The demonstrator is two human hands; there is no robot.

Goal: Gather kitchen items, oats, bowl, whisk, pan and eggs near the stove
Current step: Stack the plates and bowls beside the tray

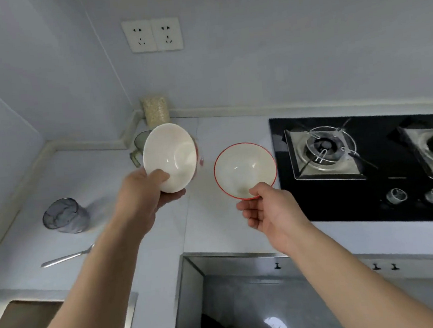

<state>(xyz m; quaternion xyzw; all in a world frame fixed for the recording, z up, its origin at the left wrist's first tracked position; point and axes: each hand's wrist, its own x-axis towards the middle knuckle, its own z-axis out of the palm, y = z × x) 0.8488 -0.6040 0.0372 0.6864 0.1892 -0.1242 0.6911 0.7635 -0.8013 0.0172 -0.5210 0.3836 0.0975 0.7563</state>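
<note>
The left hand (144,193) is holding a white bowl (170,157) tilted above the worktop (106,178), thumb inside the rim, fingers clamped beneath. The right hand (269,211) is pinching the near rim of a red-rimmed bowl (244,169) just left of the stove (367,166), whose right burner is cut off. The tilted bowl is partly hiding a green mug (138,147) and an oats bag (155,111) in the back corner. A mesh cup (64,216) and a blurred utensil (66,258) are lying near the left edge.
</note>
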